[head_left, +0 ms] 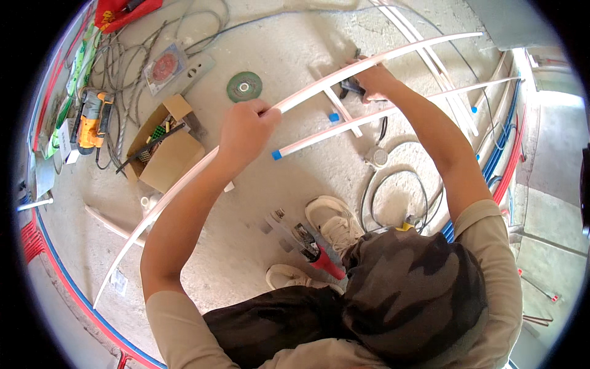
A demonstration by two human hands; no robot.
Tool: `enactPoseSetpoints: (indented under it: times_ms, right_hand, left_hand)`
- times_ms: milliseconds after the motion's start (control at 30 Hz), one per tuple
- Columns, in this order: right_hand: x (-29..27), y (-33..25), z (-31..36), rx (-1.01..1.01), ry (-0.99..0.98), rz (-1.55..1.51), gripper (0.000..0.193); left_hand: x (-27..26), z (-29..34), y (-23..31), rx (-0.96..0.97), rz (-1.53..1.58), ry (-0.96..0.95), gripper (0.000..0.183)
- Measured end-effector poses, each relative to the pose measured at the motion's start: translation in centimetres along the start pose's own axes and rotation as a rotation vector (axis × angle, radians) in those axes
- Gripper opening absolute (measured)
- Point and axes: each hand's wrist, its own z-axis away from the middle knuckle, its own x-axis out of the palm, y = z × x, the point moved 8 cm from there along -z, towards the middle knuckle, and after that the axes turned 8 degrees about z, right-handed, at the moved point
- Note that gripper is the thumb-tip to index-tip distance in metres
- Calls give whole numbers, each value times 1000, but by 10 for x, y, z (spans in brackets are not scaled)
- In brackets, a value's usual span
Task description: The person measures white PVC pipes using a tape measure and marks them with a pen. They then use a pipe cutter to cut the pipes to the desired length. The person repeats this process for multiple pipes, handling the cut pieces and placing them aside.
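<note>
My left hand is closed round a long white pipe with a faint reddish stripe, which bows from lower left to upper right. My right hand reaches low to the floor, its fingers round a dark hand tool. The long pipe crosses in front of those fingers and partly hides them and the tool. A second white pipe with a blue end lies just nearer, over a short white piece. Next to that piece sits a small blue cap.
A green grinding disc, an open cardboard box of small parts and a yellow drill lie left, among tangled cables. More white pipes lie upper right. Near my shoes are a red-handled tool and a coiled cable.
</note>
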Motion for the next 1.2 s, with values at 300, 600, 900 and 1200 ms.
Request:
enactPoseSetpoints:
  times_ms: [300, 600, 900, 1200]
  right_hand:
    - [-30, -73, 98, 20, 109, -480, 43]
    - [-9, -230, 172, 279, 70, -1393, 43]
    - [-11, -231, 171, 177, 246, -1279, 56]
    - [-22, -223, 163, 156, 299, -1298, 61]
  left_hand:
    - [-14, 14, 28, 107, -49, 53, 33]
    - [21, 30, 11, 41, -78, 28, 34]
    - [51, 46, -3, 39, -159, 29, 32]
    - [65, 48, -12, -16, -117, -30, 29]
